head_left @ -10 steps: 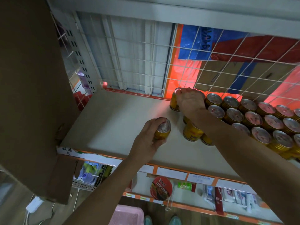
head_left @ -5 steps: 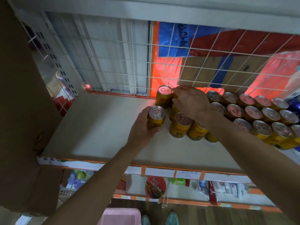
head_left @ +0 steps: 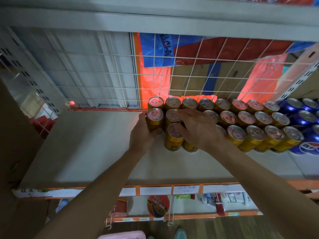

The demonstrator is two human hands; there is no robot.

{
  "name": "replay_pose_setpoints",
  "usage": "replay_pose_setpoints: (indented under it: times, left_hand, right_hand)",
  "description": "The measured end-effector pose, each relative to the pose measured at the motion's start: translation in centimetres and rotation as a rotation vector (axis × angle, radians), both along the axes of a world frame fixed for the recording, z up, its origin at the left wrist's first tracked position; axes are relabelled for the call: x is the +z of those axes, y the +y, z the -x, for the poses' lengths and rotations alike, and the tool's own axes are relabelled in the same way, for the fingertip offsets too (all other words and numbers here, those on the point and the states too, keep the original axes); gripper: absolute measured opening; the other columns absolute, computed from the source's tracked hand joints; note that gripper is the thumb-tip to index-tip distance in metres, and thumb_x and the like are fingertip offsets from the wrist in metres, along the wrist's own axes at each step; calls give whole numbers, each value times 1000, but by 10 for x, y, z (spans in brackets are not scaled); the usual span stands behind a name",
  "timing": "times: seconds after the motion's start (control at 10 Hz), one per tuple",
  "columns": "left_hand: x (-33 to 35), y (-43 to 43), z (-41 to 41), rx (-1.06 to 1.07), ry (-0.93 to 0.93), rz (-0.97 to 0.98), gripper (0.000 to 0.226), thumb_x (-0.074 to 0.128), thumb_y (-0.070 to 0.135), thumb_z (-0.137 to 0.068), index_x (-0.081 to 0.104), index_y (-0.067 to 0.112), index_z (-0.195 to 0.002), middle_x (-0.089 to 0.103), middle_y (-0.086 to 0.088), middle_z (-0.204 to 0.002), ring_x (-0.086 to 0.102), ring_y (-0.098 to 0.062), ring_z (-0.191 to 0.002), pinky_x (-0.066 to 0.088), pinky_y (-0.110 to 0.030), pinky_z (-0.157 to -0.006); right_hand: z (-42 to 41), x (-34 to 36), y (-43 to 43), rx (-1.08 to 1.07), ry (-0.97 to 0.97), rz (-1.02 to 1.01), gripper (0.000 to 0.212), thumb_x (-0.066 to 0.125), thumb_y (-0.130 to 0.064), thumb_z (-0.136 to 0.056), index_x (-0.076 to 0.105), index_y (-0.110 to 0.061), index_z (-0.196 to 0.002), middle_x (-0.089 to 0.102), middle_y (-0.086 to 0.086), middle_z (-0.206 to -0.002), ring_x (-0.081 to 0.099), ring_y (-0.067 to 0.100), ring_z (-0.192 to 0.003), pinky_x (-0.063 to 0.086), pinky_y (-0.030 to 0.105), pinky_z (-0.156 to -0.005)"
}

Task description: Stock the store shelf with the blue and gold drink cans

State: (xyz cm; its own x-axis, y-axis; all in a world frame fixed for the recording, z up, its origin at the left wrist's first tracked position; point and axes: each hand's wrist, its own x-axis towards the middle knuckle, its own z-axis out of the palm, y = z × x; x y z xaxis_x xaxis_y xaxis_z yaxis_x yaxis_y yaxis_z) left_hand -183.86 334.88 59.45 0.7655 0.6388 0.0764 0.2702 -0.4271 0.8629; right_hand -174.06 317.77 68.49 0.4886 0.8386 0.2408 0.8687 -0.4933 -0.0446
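Note:
Three rows of gold cans stand at the back right of the white shelf, against the wire mesh. My left hand grips one gold can at the left end of the block, just in front of the back-row end can. My right hand lies flat over the tops of the neighbouring gold cans, fingers stretched toward the front-left can. Blue cans fill the far right of the shelf.
A cardboard box wall rises along the left. White wire mesh backs the shelf; an upper shelf hangs overhead. Price-label rail runs along the front edge, with packaged goods on the lower shelf.
My left hand carried its gold can back and right from the shelf's middle to the left end of the block. My right hand slid forward onto the can tops.

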Motion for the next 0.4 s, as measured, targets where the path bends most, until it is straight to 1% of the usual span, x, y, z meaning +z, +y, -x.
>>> replay_pose_setpoints:
  times: [0.1, 0.2, 0.3, 0.4]
  left_hand:
    - [1, 1, -1, -4, 12, -9, 76, 86, 32, -76, 43, 25, -138, 62, 3, -135, 61, -25, -121, 49, -49, -102]
    - [4, 0, 0, -10, 30, -3, 77, 86, 34, -77, 42, 26, -139, 61, 4, -137, 60, -24, -123, 48, -49, -103]
    - [7, 0, 2, -26, 50, 8, 79, 86, 40, -74, 42, 30, -139, 59, 6, -138, 59, -21, -124, 49, -51, -103]
    - [14, -4, 4, -32, 20, -18, 82, 83, 44, -76, 39, 32, -143, 55, 8, -139, 54, -17, -127, 47, -51, -107]
  right_hand:
    - [2, -2, -6, -23, 21, 15, 40, 64, -35, -90, 60, -23, -129, 69, 3, -118, 63, 29, -109, 50, 38, -80]
    - [4, -6, -10, -39, 52, 28, 41, 58, -37, -95, 56, -23, -133, 65, 2, -121, 57, 26, -114, 49, 36, -82]
    - [8, -8, -14, -62, 8, 9, 38, 54, -38, -96, 57, -22, -130, 63, 1, -119, 57, 23, -112, 48, 32, -76]
    - [10, -13, -20, -64, -20, -12, 35, 56, -36, -94, 59, -22, -126, 64, 1, -120, 59, 23, -109, 50, 34, -74]
